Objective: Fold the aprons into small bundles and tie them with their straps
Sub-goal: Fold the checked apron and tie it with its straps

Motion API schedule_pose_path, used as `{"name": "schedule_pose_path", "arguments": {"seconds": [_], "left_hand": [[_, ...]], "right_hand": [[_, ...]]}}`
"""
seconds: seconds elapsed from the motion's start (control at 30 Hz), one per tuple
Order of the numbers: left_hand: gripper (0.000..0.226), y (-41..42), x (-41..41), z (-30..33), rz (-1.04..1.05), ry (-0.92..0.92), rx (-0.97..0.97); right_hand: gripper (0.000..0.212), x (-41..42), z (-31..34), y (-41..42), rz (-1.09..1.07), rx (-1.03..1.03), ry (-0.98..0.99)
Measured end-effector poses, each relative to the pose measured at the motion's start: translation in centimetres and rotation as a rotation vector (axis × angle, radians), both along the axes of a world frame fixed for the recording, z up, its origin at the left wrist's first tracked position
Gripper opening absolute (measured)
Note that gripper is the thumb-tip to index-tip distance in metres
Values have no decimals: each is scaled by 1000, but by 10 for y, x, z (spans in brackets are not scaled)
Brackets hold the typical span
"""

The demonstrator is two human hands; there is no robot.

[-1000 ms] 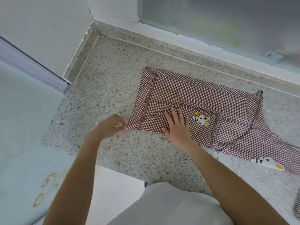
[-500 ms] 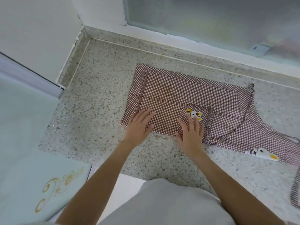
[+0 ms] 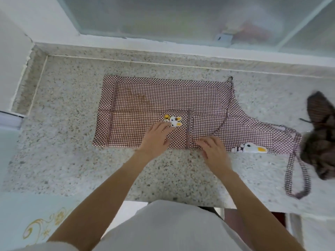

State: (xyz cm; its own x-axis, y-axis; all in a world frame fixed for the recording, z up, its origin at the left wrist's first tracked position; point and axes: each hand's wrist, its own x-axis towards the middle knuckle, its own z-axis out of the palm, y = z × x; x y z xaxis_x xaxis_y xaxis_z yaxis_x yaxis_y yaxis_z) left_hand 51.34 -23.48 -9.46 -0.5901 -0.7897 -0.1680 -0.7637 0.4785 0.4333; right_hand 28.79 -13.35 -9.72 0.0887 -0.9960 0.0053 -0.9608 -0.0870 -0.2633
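Both hands, left (image 3: 155,136) and right (image 3: 213,151), fingers flat, press checked apron (image 3: 163,98) on granite counter (image 3: 63,142). Risk: neck strap (image 3: 295,171) dangling near edge drags fold askew.

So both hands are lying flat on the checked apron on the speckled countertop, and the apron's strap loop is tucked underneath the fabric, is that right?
Not quite. In the head view the strap loop is not tucked under; it lies out on the speckled countertop, trailing off the right end of the checked apron. The left hand and right hand do lie flat on it.

A speckled stone counter (image 3: 72,160) carries a checked apron (image 3: 163,98) (folded flat).
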Motion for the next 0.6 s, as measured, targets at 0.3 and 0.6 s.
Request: {"name": "schedule_pose_path", "arguments": {"seconds": [0.3, 0.6], "left_hand": [[68, -3, -78, -6, 37, -255, 97], [53, -5, -109, 7, 180, -247, 97]], "right_hand": [[18, -54, 11, -34, 278, 235, -293], [6, -173, 49, -118, -399, -18, -445]]}}
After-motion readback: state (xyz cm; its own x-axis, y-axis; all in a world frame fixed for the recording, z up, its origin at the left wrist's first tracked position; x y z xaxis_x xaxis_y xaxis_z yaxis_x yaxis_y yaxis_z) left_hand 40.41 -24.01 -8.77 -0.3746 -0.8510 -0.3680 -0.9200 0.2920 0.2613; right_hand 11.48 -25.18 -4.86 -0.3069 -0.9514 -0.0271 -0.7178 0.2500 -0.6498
